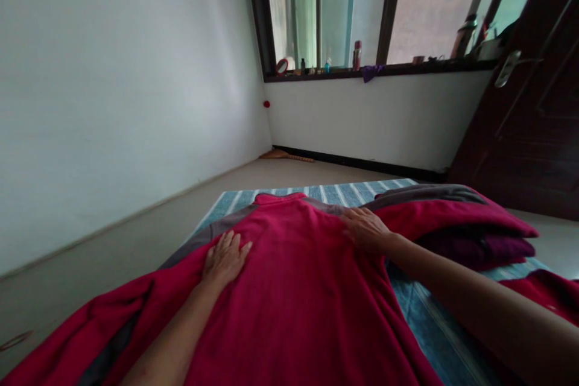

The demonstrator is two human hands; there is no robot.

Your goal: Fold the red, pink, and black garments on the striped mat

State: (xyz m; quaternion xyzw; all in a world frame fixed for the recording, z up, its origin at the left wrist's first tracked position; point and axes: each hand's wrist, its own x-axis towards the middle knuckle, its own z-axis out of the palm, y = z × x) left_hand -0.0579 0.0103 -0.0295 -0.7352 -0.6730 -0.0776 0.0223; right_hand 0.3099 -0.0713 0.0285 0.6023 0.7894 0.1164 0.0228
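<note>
A red garment with grey shoulder panels [289,289] lies spread out, its collar at the far end and one sleeve stretching to the lower left. My left hand [226,258] rests flat on its left shoulder area, fingers apart. On the right shoulder, my right hand [364,229] lies with its fingers extended over the cloth, slightly blurred. Neither hand grips anything visible. Beneath the garment is a blue and white striped cloth [346,193].
Folded red, grey and purple garments [456,217] are stacked at the right, with another red garment [547,292] nearer. A windowsill [407,68] holds bottles and small items. A dark door [525,126] stands at the right, a white wall [126,72] at the left.
</note>
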